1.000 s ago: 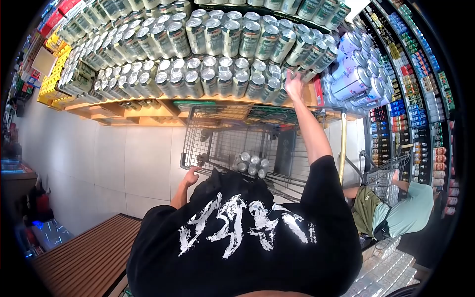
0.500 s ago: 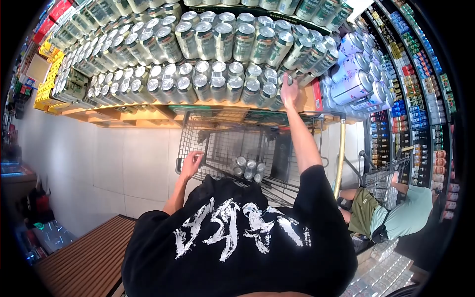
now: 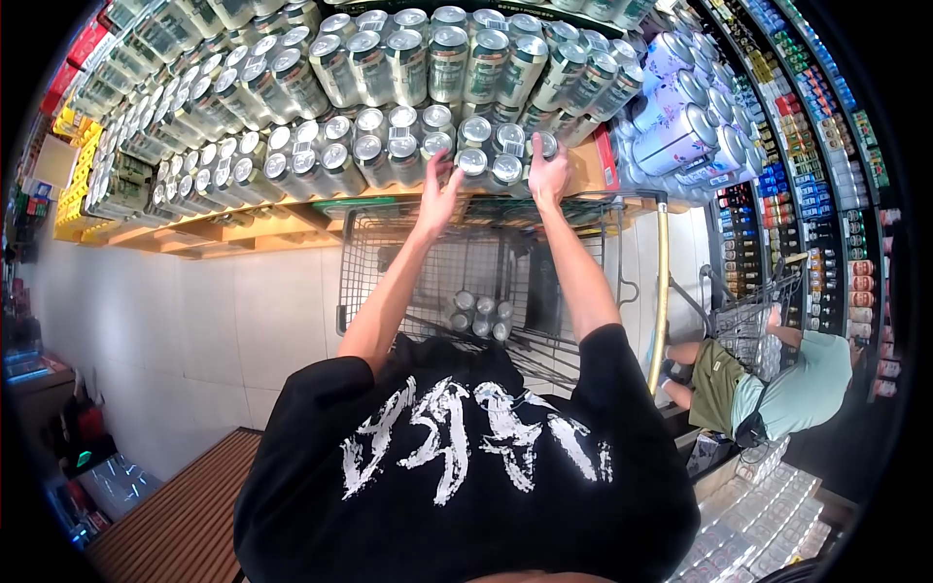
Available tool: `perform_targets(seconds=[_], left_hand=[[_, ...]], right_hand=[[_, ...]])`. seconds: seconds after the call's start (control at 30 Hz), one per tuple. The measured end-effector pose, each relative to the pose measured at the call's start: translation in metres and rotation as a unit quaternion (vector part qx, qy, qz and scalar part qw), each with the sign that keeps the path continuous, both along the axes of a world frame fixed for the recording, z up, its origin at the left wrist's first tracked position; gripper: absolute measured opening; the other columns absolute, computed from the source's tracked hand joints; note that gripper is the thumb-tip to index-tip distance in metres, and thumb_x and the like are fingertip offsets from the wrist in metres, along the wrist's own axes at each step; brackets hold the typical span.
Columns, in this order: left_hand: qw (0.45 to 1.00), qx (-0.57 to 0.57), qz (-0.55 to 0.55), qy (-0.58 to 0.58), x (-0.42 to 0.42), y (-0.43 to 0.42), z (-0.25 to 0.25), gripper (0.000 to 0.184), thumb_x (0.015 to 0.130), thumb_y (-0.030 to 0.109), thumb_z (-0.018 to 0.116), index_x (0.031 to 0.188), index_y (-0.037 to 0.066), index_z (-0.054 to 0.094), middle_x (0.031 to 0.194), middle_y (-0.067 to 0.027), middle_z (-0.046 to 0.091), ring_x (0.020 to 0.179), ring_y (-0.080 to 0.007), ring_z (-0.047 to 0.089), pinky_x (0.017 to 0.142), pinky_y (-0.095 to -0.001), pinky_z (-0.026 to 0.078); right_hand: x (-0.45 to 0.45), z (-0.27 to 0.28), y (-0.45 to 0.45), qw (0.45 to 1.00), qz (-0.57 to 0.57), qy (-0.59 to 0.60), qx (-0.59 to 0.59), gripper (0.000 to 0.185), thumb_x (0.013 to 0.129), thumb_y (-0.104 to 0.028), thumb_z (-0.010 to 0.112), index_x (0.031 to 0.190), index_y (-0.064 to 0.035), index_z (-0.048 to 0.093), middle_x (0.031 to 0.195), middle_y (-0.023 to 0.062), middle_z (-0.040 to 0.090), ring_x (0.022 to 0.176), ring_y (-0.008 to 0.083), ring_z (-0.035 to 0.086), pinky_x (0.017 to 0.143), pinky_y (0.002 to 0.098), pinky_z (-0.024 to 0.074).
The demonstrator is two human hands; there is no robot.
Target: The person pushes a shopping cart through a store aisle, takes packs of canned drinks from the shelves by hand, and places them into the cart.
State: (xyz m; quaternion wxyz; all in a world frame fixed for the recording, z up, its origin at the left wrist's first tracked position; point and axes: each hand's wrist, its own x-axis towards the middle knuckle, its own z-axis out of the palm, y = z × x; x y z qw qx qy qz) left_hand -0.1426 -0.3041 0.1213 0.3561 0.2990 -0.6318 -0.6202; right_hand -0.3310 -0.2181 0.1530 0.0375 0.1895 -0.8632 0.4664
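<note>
Left hand (image 3: 440, 199) and right hand (image 3: 550, 177) — flanking silver-topped cans (image 3: 492, 163) (front row)

Silver-topped cans (image 3: 507, 171) stand upright on a wooden shelf (image 3: 587, 169).

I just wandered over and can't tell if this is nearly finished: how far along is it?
Seemingly done: one cluster of cans sits in the cart. In hand: the left hand and right hand are at either end of another group of cans on the wooden shelf. Left: that group isn't in the cart; whether more should follow isn't visible.
</note>
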Motion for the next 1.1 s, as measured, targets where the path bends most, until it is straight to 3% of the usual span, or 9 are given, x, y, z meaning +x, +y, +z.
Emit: perform_targets(seconds=[0.1, 0.27, 0.4, 0.5, 0.57, 0.7, 0.9, 0.97, 1.1], left_hand=[[0.997, 0.075, 0.016, -0.018, -0.011, -0.006, 0.007, 0.057, 0.093, 0.027, 0.058, 0.139, 0.011, 0.03, 0.109, -0.0116, 0.054, 0.1, -0.0178, 0.051, 0.091, -0.0315, 0.041], [0.998, 0.053, -0.033, 0.023, -0.01, 0.008, 0.021, 0.061, 0.09, 0.029, 0.062, 0.14, 0.011, 0.032, 0.125, -0.0194, 0.051, 0.117, -0.024, 0.049, 0.1, -0.0363, 0.037], [0.999, -0.035, 0.011, 0.005, -0.034, -0.008, -0.011, 0.052, 0.083, 0.013, 0.068, 0.127, 0.009, 0.043, 0.093, -0.0058, 0.053, 0.087, -0.0152, 0.051, 0.078, -0.0296, 0.045], [1.0, 0.005, -0.015, -0.019, -0.027, -0.002, 0.012, 0.055, 0.077, 0.006, 0.072, 0.124, 0.012, 0.045, 0.088, -0.0034, 0.05, 0.08, -0.0124, 0.048, 0.071, -0.026, 0.044], [0.994, -0.034, -0.094, -0.033, -0.006, 0.012, 0.014, 0.047, 0.075, 0.0, 0.071, 0.115, 0.014, 0.052, 0.083, 0.0033, 0.046, 0.076, -0.0072, 0.043, 0.067, -0.0231, 0.041], [0.991, 0.078, -0.109, 0.014, 0.054, 0.056, 0.002, 0.038, 0.072, -0.004, 0.07, 0.103, 0.013, 0.056, 0.078, 0.0058, 0.038, 0.071, -0.0064, 0.04, 0.063, -0.0212, 0.036], [0.972, 0.179, -0.079, -0.132, 0.152, 0.088, -0.084, 0.033, 0.068, -0.008, 0.063, 0.089, 0.013, 0.048, 0.077, 0.0037, 0.044, 0.075, -0.009, 0.044, 0.069, -0.0239, 0.039], [0.971, 0.205, -0.033, -0.117, 0.171, 0.095, -0.081, 0.033, 0.068, -0.008, 0.063, 0.089, 0.013, 0.048, 0.079, 0.0022, 0.047, 0.078, -0.0107, 0.047, 0.07, -0.0247, 0.04], [0.967, 0.152, 0.037, -0.2, 0.21, 0.082, -0.102, 0.028, 0.07, -0.003, 0.065, 0.085, 0.012, 0.048, 0.08, 0.0015, 0.05, 0.079, -0.0112, 0.049, 0.072, -0.0254, 0.041]], right_hand=[[0.012, 0.006, 0.01, 1.0, -0.001, -0.017, -0.02, 0.056, 0.083, -0.051, 0.061, 0.112, -0.0024, 0.057, 0.091, 0.0194, 0.068, 0.086, 0.0379, 0.065, 0.078, 0.0439, 0.0486], [0.026, 0.0, 0.023, 0.998, -0.004, -0.026, -0.052, 0.054, 0.084, -0.049, 0.061, 0.114, -0.0051, 0.055, 0.091, 0.0202, 0.067, 0.086, 0.0387, 0.064, 0.077, 0.044, 0.0484], [0.034, -0.002, 0.026, 0.999, -0.025, -0.01, -0.046, 0.054, 0.084, -0.05, 0.06, 0.115, -0.0065, 0.055, 0.091, 0.0212, 0.066, 0.087, 0.0402, 0.063, 0.076, 0.0456, 0.0473], [0.044, -0.005, 0.04, 0.997, -0.021, -0.028, -0.071, 0.054, 0.085, -0.048, 0.06, 0.115, -0.0031, 0.053, 0.088, 0.0227, 0.066, 0.082, 0.0393, 0.064, 0.073, 0.0441, 0.0486], [0.062, -0.019, 0.059, 0.994, -0.031, 0.013, -0.107, 0.051, 0.086, -0.042, 0.062, 0.116, -0.0021, 0.053, 0.087, 0.023, 0.066, 0.08, 0.0367, 0.066, 0.07, 0.042, 0.0499], [0.12, -0.04, 0.107, 0.974, -0.008, -0.077, -0.211, 0.044, 0.087, -0.028, 0.066, 0.116, 0.0018, 0.053, 0.089, 0.0186, 0.068, 0.08, 0.022, 0.068, 0.07, 0.0334, 0.0522], [0.184, -0.11, 0.149, 0.973, 0.046, -0.224, -0.009, 0.054, 0.081, -0.039, 0.07, 0.113, 0.0037, 0.058, 0.088, 0.0117, 0.07, 0.078, 0.0152, 0.065, 0.072, 0.0285, 0.0498], [0.2, -0.112, 0.153, 0.962, 0.084, -0.249, 0.075, 0.069, 0.077, -0.052, 0.068, 0.118, 0.0024, 0.056, 0.084, 0.0103, 0.068, 0.077, 0.0161, 0.064, 0.07, 0.0286, 0.0485], [0.223, -0.152, 0.146, 0.91, 0.173, -0.368, 0.075, 0.089, 0.074, -0.061, 0.067, 0.13, 0.0032, 0.044, 0.076, 0.0069, 0.058, 0.071, 0.0196, 0.056, 0.067, 0.0318, 0.046]])
